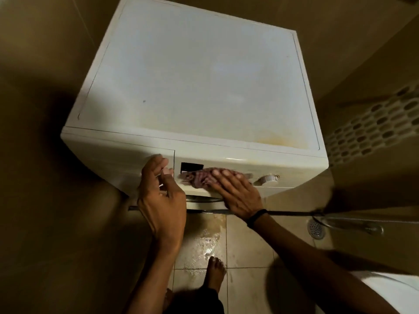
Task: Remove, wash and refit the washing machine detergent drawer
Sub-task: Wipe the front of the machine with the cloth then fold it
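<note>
My left hand [162, 200] lies against the detergent drawer [118, 164], fingers bent at its edge nearest my other hand; I cannot tell whether they hook the front or only press on it. The drawer sits flush in the washing machine [192, 75], running away from my fingertips to the far side. My right hand [235, 193], just beside the left, is flat with straight fingers, pressing a pinkish cloth [199, 179] to the control panel [226, 163], below the dark display [191, 166]; the dial [266, 179] lies beyond its outer edge. With the drawer seated and wet floor tiles [208, 241] beneath my wrists, I judge this is the refit and wipe-down. Next I should push the drawer firmly to check it is home, keeping the cloth off the dial.
</note>
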